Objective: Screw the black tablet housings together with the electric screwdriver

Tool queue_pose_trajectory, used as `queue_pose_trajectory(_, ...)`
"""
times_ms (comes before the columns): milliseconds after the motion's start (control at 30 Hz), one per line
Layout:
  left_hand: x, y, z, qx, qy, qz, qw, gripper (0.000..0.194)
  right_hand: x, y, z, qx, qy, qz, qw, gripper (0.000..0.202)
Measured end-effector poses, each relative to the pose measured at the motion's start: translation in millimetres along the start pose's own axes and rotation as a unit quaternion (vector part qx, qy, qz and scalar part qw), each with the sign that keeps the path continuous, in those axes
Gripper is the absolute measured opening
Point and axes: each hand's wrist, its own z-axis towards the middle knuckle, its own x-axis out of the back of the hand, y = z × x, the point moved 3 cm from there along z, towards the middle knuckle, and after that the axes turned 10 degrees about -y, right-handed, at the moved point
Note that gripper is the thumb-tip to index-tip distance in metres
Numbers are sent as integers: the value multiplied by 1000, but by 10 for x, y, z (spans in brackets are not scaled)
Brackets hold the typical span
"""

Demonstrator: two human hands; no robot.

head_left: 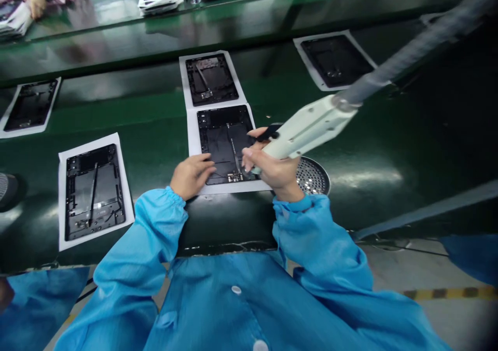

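In front of me a black tablet housing (218, 143) lies on a white sheet (233, 187), with a thin ribbon cable and a small circuit board (235, 177) inside it. My left hand (191, 176) rests at the housing's left edge, its fingers stretched over the rim and the thumb apart. My right hand (274, 167) is wrapped round a pale green power screwdriver (311, 125), from whose rear a thick grey hose runs up to the right. The tool tilts down toward the housing's lower right, near the board. My fingers hide its tip, so contact cannot be made out.
Another tablet housing (212, 79) lies just behind. More housings lie at left (93, 193), far left (33, 104) and back right (336, 60). A round perforated metal dish (313, 177) sits by my right wrist. Across the bench, a person's hand (35, 1) is near stacked sheets.
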Motion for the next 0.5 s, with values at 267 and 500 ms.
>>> queue_pose_trajectory(267, 343, -186, -110, 361, -29, 46, 931, 46, 389, -86, 75, 48, 116, -43, 991, 24)
queue_pose_trajectory(500, 156, -83, -60, 278, -33, -25, 960, 43, 327, -92, 46, 14, 101, -66, 993, 24)
